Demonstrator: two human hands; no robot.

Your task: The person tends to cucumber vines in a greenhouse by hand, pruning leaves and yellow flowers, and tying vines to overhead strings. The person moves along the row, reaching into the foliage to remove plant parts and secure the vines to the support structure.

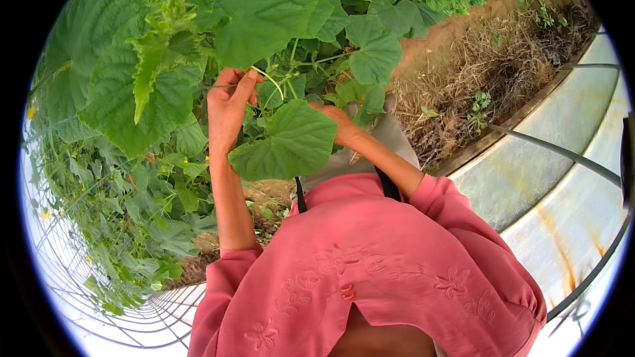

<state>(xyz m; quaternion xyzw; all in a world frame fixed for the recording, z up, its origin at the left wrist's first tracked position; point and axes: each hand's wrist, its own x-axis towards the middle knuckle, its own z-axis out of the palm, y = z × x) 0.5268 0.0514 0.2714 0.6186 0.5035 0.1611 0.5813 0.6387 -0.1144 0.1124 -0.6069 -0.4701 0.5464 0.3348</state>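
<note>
My left hand (232,94) is raised among the leaves of a climbing vine that looks like cucumber, its thumb and fingertips pinched on a thin pale green tendril (270,78). A thin green string runs to the same hand from the left. To the right and a little lower, my right hand (337,121) reaches in behind a broad leaf (287,144); leaves hide its fingertips, so its grip cannot be told. Between the hands, thin green stems (291,79) cross. A bright young shoot tip (171,25) stands at the upper left, beside large leaves (270,7).
More vines with small yellow flowers fill the left side (163,198). Dry straw and weeds (471,69) cover soil at the right, bordered by a wooden edge board (501,121). Beyond it curves a plastic greenhouse wall (526,173) with dark metal hoops (565,153).
</note>
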